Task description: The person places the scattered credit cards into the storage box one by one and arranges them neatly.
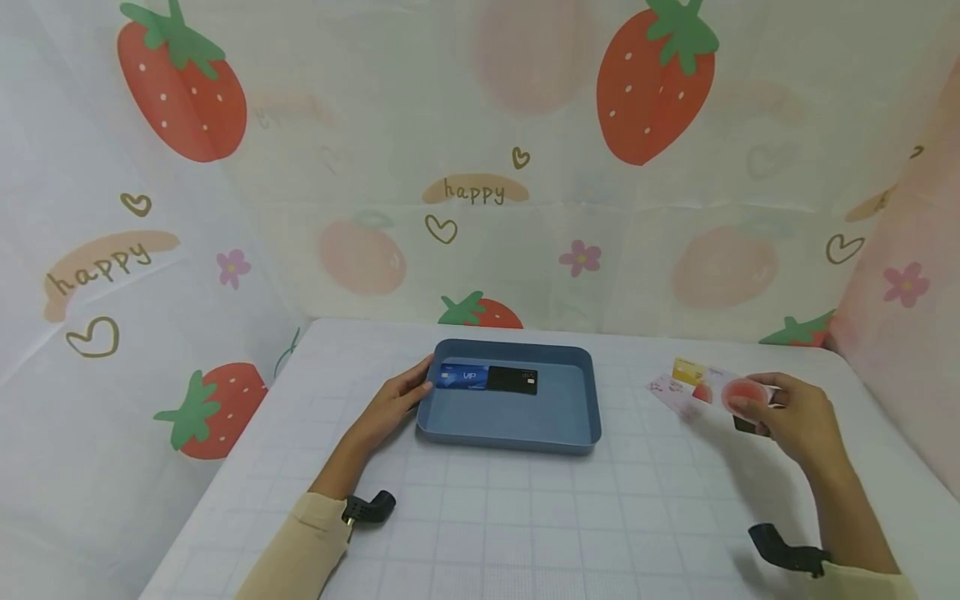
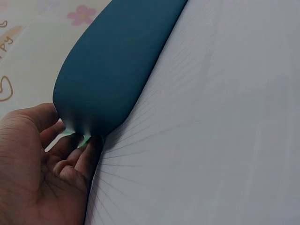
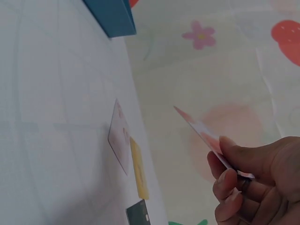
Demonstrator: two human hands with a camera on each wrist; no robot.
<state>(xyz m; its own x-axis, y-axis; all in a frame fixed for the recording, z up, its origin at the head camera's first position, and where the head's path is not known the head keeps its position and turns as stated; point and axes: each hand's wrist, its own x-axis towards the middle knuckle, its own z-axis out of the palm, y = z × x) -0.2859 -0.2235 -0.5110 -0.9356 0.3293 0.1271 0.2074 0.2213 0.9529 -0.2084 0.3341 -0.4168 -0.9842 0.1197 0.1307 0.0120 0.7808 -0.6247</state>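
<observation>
Pink card [image 1: 737, 390] in pinch of right grip [image 1: 806, 423]; blue tray [image 1: 517, 422], by its left edge, in left grip [image 1: 392, 406].

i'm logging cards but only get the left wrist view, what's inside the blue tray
Observer: Two cards lie side by side in the tray: a blue card and a black card.
Operator: ok and what's the right hand got
Observer: It pinches a pinkish card between thumb and fingers.
Operator: any more cards around
Observer: Yes, three lie to the tray's right: a pale pink one, a yellow one and a dark one.
</observation>
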